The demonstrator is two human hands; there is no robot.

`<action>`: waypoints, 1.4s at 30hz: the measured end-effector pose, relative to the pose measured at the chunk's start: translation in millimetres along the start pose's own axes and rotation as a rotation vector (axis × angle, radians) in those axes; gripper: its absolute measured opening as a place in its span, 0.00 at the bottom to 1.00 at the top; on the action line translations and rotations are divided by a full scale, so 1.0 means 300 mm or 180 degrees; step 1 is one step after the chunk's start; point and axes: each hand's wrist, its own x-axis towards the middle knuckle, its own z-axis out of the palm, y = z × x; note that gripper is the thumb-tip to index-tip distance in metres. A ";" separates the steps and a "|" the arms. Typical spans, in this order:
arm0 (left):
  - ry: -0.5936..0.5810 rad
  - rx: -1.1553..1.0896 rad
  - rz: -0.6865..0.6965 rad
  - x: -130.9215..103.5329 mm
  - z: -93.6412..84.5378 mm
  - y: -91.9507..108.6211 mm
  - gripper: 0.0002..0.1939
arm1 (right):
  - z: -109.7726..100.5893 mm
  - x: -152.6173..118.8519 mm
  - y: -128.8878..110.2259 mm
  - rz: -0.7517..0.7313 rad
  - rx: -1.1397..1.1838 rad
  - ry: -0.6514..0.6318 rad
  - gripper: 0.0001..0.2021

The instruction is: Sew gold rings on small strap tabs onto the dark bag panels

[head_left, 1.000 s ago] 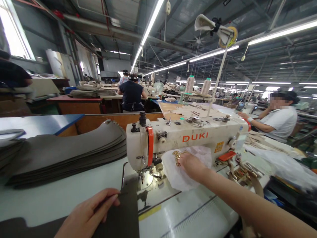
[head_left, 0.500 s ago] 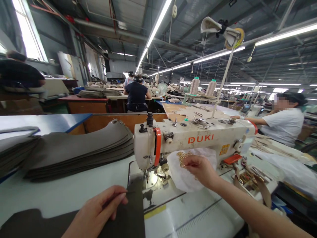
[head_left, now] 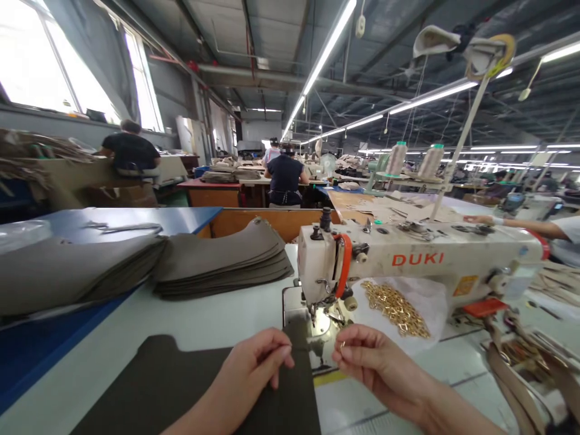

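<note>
Evidently for a fine grip, I see the right hand (head_left: 380,362), lower right of centre, pinching a small gold piece (head_left: 342,346) near-closed. At lower centre the left hand (head_left: 256,368) curls over the dark cloth (head_left: 194,380); whether it grips anything, I can't tell. More gold pieces (head_left: 394,307) lie on white sheeting (head_left: 432,296) beside the sewing machine (head_left: 380,257), likely for easy reach.

A sewing machine (head_left: 408,244), thread cones (head_left: 397,159) and stacked fabric (head_left: 222,263) show a sewing workshop.

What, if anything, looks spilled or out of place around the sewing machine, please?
Nothing stands out: the gold pieces lie heaped on a white sheet, and the stacks of dark panels look tidy.
</note>
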 end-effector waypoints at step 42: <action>-0.0251 -0.0965 -0.0467 0.036 0.005 -0.060 0.18 | 0.008 0.168 0.097 -0.0414 -0.0962 -0.0586 0.14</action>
